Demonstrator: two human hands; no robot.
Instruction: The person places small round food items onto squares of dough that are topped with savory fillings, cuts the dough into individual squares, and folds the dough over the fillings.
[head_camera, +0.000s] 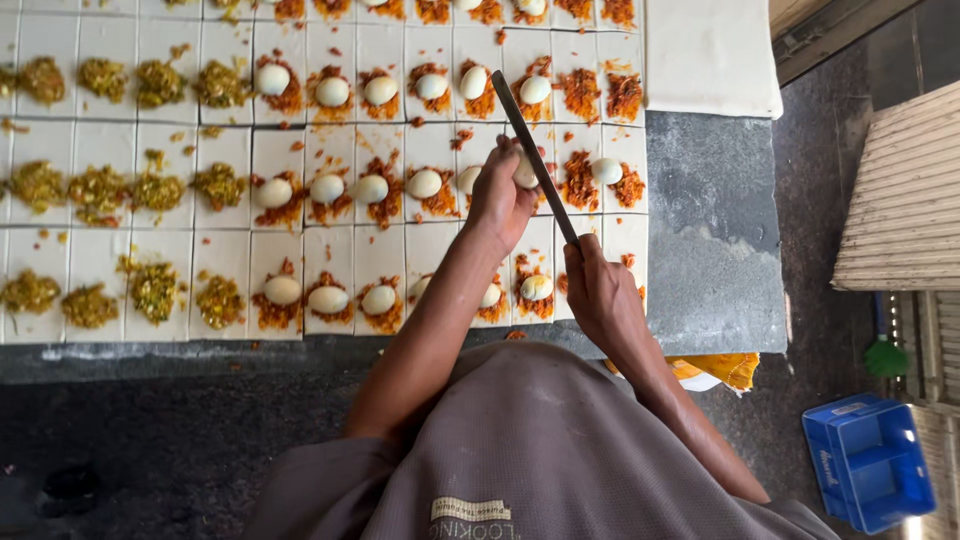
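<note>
Two hands over filled dough squares (180, 250), right hand (603, 300) gripping knife (533, 155), left hand (500, 195) closed on egg (526, 174).

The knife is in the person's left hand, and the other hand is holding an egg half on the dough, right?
Not quite. The head view shows the knife in the right hand. The left hand is the one on the egg half on the dough.

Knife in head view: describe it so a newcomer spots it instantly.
Start at the grid of dough squares on the grey counter. At its right side, the right hand grips the knife: a long, thin, dark blade slanting up-left over the egg-topped squares, the only metal there.
</note>
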